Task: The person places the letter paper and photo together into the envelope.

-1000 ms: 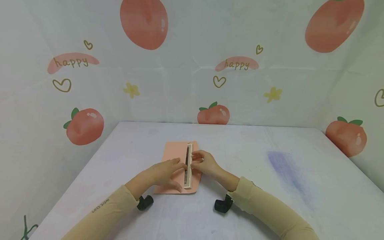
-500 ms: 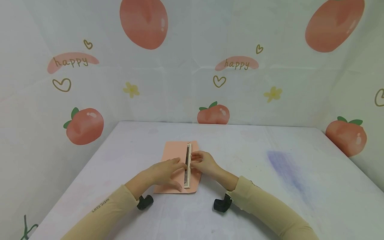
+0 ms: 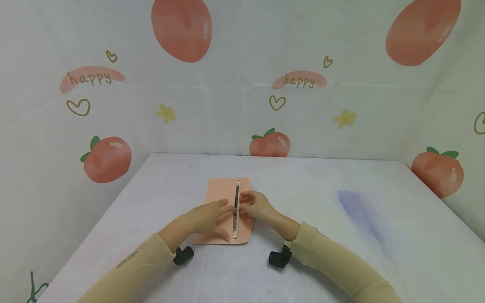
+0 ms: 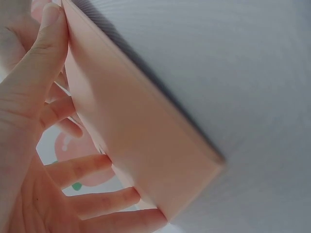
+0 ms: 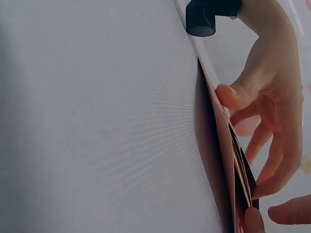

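A flat peach-coloured piece like a folder (image 3: 221,187) lies on the table, its exact kind unclear. Lengthwise along it runs a narrow cream-edged strip (image 3: 235,232) with a dark gap inside. My left hand (image 3: 209,217) rests on its left part, fingers spread and fingertips at the gap. In the left wrist view, that hand's thumb and fingertips touch the edge of the peach piece (image 4: 141,141). My right hand (image 3: 261,207) touches the strip's right side with thumb and fingers. The right wrist view shows thin layers standing slightly apart at the opening.
A white tabletop (image 3: 303,185) carries a bluish smudge (image 3: 361,219) at the right. Behind it hangs a white cloth (image 3: 235,105) printed with peaches, hearts and flowers. Black wrist devices, one near the left wrist (image 3: 184,256) and one near the right (image 3: 279,257), sit close above the table.
My right hand has shifted slightly left, and the cream strip looks narrower along with it. The left hand and the peach piece have stayed in place.
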`<state>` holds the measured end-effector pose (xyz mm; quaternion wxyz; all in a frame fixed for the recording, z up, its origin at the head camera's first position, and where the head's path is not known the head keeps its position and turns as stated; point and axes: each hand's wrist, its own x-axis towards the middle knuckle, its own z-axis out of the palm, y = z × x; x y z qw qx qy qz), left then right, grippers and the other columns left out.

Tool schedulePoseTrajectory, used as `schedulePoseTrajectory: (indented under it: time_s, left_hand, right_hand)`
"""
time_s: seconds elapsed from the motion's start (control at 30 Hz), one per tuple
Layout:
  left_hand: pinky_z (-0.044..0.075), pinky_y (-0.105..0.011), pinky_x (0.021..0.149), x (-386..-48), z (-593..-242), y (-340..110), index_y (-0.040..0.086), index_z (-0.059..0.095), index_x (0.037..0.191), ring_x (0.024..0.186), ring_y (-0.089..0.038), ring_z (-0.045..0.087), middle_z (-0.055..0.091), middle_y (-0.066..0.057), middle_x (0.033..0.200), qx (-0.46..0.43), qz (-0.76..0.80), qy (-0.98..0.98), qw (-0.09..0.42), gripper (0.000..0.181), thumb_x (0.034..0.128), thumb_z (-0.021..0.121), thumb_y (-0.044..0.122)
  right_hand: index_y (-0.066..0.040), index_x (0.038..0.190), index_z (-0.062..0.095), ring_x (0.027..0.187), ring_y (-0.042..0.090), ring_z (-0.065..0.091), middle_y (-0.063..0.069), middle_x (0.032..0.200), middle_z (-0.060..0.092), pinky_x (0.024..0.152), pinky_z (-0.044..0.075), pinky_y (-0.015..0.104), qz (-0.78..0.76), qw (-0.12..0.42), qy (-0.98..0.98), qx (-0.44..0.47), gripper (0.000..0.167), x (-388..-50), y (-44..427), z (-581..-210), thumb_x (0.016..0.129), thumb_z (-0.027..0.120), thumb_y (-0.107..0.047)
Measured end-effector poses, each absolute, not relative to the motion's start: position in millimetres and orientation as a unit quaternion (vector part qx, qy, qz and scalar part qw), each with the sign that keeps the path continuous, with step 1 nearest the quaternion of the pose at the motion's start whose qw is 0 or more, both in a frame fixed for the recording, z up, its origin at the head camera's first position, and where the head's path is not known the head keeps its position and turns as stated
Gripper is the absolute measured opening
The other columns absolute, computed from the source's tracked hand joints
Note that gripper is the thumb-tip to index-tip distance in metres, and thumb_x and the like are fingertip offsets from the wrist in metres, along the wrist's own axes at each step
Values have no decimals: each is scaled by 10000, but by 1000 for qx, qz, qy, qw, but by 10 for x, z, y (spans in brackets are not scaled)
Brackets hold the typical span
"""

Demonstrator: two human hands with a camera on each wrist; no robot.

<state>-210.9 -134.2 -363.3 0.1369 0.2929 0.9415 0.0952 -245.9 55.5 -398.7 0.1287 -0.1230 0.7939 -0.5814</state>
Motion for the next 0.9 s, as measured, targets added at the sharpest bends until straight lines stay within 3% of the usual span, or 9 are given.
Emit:
schedulePoseTrajectory:
  time_s: [0.53,0.9]
  left_hand:
    - [433,-579,950,-2109,-3634,-1335,229,460,1309,1316,-437,394,325,-217,1486,292,87,943,136,695,738,685,555]
    - [442,-536,963,-2089,-3609,-1330,223,437,1349,1342,-377,388,311,-193,1501,288,87,943,142,744,736,685,565]
  right_hand:
    - [25,1308,419,1037,325,644,254,1224,576,728,554,295,-592,152,784,-109,501,-2456,541,-3955,845,610,-2]
    - [-22,1338,398,969,235,659,232,1219,596,722,539,258,-595,157,781,-101,544,-2474,527,-3956,841,618,-17]
